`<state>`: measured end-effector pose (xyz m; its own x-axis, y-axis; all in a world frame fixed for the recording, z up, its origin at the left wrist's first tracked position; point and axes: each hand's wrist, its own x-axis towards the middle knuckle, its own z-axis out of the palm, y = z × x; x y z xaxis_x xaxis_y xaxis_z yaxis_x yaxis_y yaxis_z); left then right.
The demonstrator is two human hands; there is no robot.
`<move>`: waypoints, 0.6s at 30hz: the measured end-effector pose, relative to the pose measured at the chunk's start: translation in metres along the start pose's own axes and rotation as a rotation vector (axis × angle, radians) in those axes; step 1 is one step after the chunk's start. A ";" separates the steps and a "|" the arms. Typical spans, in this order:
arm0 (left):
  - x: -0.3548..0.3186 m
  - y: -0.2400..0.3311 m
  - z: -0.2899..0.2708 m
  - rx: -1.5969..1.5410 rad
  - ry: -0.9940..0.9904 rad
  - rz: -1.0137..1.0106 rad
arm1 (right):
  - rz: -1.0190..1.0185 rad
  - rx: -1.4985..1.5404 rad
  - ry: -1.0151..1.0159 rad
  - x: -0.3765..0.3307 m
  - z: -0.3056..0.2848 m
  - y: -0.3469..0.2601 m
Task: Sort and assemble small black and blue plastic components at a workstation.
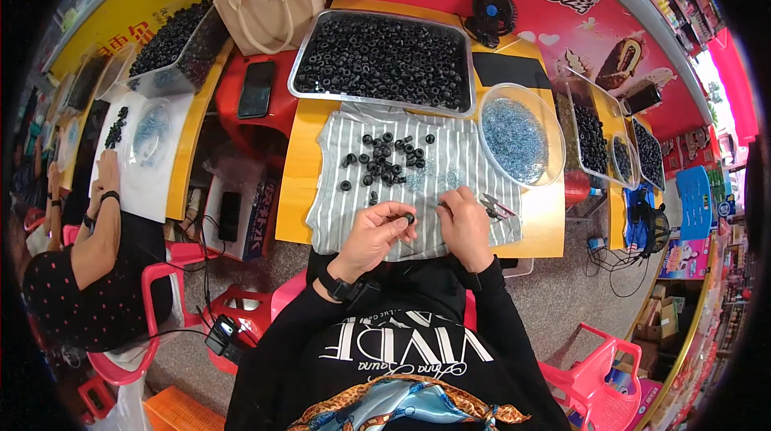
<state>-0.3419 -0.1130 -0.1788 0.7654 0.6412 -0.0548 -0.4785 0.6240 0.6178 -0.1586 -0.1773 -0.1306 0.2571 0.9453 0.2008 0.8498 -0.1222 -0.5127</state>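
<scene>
Looking down from the head camera, I log the following.

Left hand: my left hand (376, 232) rests on the striped cloth, fingers curled inward, thumb and forefinger pinched on a small black ring (409, 218) at its fingertips.

Right hand: my right hand (464, 220) lies just beside the left, fingers bent and drawn together; whatever its fingertips nip is too small for me to tell.

Black ring: held at the near edge of the cloth, between the two hands, closer to the left.

Striped cloth: a grey-and-white striped cloth (345, 198) spread over the yellow table (299, 166), directly in front of me.

Loose rings: a scatter of black rings (384, 159) on the cloth, beyond both hands and apart from them.

Metal tray: a rectangular metal tray (298, 87) heaped with black rings, at the far edge of the cloth.

Clear bowl: a round clear bowl (554, 178) of small blue-grey pieces (kind not discernible), to the right of the cloth.

Pliers: a small tool (496, 208) lying on the cloth just right of my right hand.

Watch: a black wristband (337, 286) on my left wrist.

Neighbour: another person's arm (100, 230) at a separate white-topped table to the left, well apart from me.

Fan: a small black fan (491, 13) beyond the tray.
</scene>
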 end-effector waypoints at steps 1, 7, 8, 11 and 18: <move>0.000 0.000 0.000 0.000 0.001 0.000 | 0.009 -0.044 -0.013 0.000 0.002 0.000; -0.001 -0.001 -0.001 -0.021 0.017 -0.014 | -0.039 0.121 0.050 -0.004 0.003 0.006; -0.001 -0.001 -0.001 -0.015 0.012 -0.015 | -0.038 0.121 0.049 -0.005 0.002 0.009; -0.001 0.000 0.000 -0.005 0.017 -0.011 | 0.034 0.194 0.096 -0.007 0.000 0.014; 0.001 -0.001 0.000 -0.038 0.022 -0.017 | 0.093 0.649 -0.045 -0.016 -0.010 -0.026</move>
<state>-0.3409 -0.1133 -0.1790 0.7643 0.6396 -0.0828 -0.4817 0.6515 0.5861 -0.1804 -0.1923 -0.1127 0.2848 0.9529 0.1038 0.3713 -0.0099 -0.9285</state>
